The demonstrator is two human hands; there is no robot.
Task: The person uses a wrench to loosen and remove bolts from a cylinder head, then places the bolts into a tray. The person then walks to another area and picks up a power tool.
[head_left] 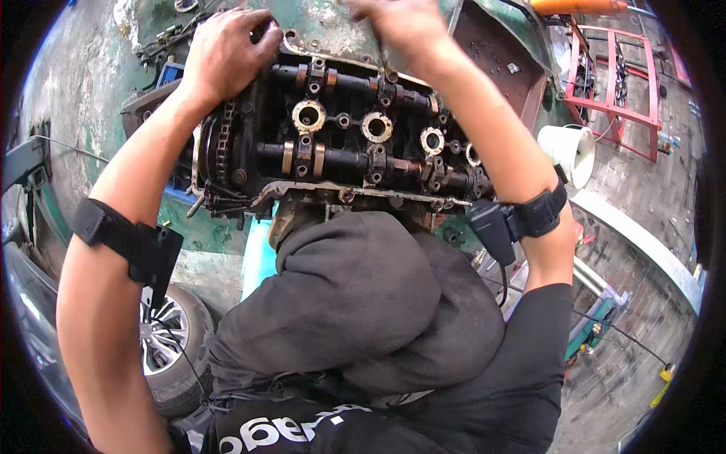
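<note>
An engine cylinder head (344, 163) lies across the view in front of my lap, its two dark camshafts (344, 157) and bearing caps exposed. Pale round rings (308, 116) run along the middle, and a timing chain (224, 140) shows at the left end. At the far left corner, the fingers of my left hand (231, 53) are curled; whatever they grip is hidden. My right hand (404, 26), blurred and partly cut off by the upper edge, is closed at a dark rod-like tool (385, 59). That rod reaches down toward a far-side camshaft cap.
A rusty metal tray (495, 57) sits beyond the engine's right end. Farther right are a white bucket (567, 155) and a red metal frame (616, 117). A wheel (178, 340) stands at lower left, and a long pale beam (639, 250) lies on the floor.
</note>
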